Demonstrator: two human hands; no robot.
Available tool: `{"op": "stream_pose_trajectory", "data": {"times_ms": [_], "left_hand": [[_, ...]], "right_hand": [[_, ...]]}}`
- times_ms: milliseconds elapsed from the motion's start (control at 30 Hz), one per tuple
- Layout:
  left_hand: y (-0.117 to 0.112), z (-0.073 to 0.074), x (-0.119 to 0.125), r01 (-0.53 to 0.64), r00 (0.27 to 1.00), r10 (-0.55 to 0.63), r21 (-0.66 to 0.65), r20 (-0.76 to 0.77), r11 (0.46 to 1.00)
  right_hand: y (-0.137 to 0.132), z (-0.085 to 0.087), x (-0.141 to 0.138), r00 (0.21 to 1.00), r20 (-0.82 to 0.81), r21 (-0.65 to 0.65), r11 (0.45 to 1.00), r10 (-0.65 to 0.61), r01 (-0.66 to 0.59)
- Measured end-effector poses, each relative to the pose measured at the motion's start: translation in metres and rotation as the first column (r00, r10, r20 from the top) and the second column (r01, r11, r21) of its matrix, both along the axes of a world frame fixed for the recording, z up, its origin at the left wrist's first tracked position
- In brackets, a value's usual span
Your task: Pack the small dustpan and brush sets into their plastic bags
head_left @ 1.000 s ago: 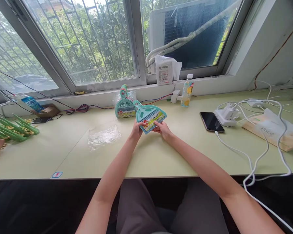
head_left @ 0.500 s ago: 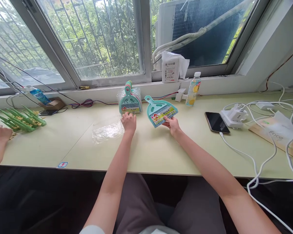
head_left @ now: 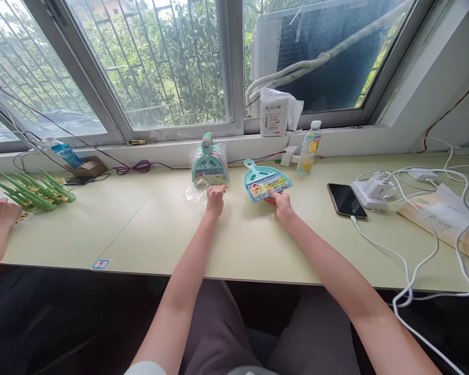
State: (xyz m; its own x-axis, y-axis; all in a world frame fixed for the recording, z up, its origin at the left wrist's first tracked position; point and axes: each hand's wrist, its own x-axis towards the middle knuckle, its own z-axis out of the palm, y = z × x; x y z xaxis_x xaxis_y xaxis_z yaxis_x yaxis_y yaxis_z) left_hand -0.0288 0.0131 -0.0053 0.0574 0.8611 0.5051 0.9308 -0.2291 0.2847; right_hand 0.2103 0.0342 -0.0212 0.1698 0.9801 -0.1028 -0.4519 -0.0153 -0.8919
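My right hand (head_left: 281, 204) grips the lower edge of a small teal dustpan with a brush (head_left: 266, 181), its handle pointing away from me and a yellow printed label across the bristles. Fingers pinched, my left hand (head_left: 216, 201) holds a crumpled clear plastic bag (head_left: 196, 193), which trails to the left of it. Just behind that hand stands a stack of dustpan-and-brush sets (head_left: 209, 164) in clear wrapping, the front one teal, with pink and green edges behind. The bag partly covers the front label of the stack.
Another person's hand (head_left: 0, 211) rests at the far left near green plastic stems (head_left: 35, 191). A drink bottle (head_left: 309, 148), a phone (head_left: 346, 200), a power strip (head_left: 369, 192), looping white cables and a tissue pack (head_left: 441, 221) are on the right. Wires run along the wall.
My left hand has drawn the clear bag up and right, off the tabletop where it lay spread. The dustpan in my right hand has shifted slightly right and turned a little.
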Motion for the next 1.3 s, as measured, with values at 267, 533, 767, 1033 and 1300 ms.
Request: {"op": "stream_pose_trajectory", "data": {"times_ms": [267,533,767,1033,1300], "left_hand": [[-0.007,0.000,0.023,0.315,0.935,-0.300,0.056,-0.190,0.947],[-0.005,-0.001,0.019,0.016,0.985,-0.034,-0.105,-0.171,0.994],[-0.002,-0.007,0.014,-0.172,0.967,0.142,-0.131,-0.212,0.976],[0.000,-0.007,0.006,-0.238,0.957,0.181,-0.256,-0.229,0.937],[0.012,-0.016,-0.014,-0.211,0.973,0.217,-0.092,0.071,0.973]], "right_hand": [[0.000,0.000,0.001,1.000,0.009,0.001,1.000,0.018,-0.018],[-0.002,0.004,0.005,0.999,0.013,-0.040,0.999,0.030,-0.029],[-0.002,0.009,0.008,0.984,0.083,-0.077,0.986,0.156,-0.149],[-0.002,0.012,0.008,0.904,0.212,-0.078,0.928,0.372,-0.364],[-0.006,0.018,0.006,0.834,0.253,-0.125,0.871,0.490,-0.475]]}}
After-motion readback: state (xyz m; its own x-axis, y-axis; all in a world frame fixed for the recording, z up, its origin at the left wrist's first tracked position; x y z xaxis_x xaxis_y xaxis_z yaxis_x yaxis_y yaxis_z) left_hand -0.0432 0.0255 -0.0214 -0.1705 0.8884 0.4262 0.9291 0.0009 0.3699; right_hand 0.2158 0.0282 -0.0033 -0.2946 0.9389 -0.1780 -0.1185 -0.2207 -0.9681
